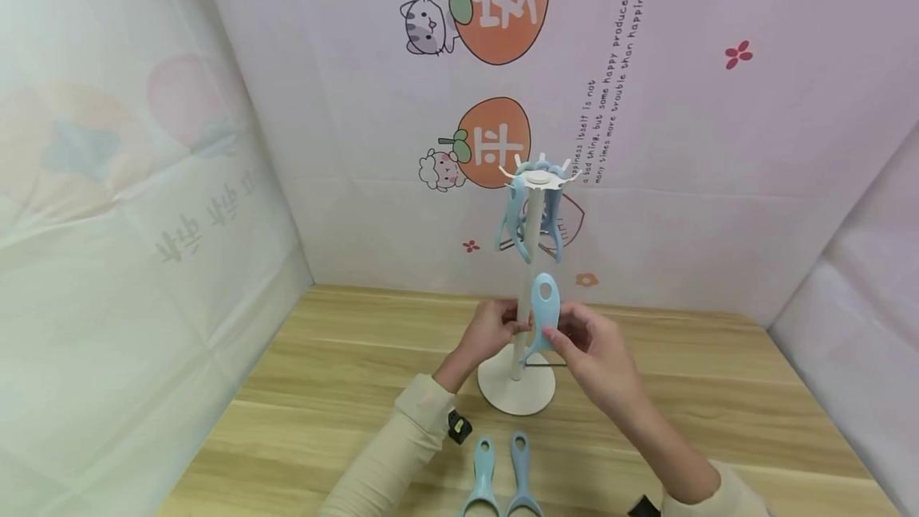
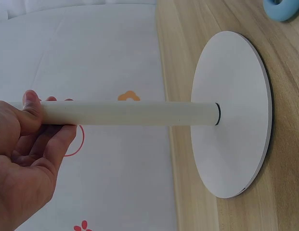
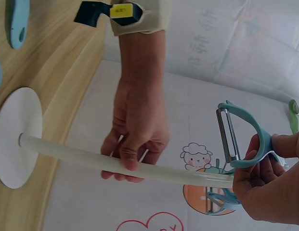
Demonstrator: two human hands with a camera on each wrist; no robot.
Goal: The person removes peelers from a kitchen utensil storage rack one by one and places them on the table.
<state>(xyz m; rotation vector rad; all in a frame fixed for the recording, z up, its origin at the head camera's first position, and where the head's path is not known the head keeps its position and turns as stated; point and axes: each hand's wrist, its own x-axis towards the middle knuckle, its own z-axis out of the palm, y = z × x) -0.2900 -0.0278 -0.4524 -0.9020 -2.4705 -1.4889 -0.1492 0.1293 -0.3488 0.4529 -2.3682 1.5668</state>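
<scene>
My left hand grips the pole of a white stand, fingers and thumb around its lower half. In my right hand a light blue Y-shaped peeler is pinched between thumb and fingers. Its handle, with a hole in the end, points up in the head view, and its metal blade is below. The right wrist view shows the blade frame beside the pole. Blue peelers hang from the ring of hooks at the top of the stand.
Two more peelers, one light blue and one greyer blue, lie on the wooden table at the front. The stand's round white base rests on the table. A printed cloth hangs behind.
</scene>
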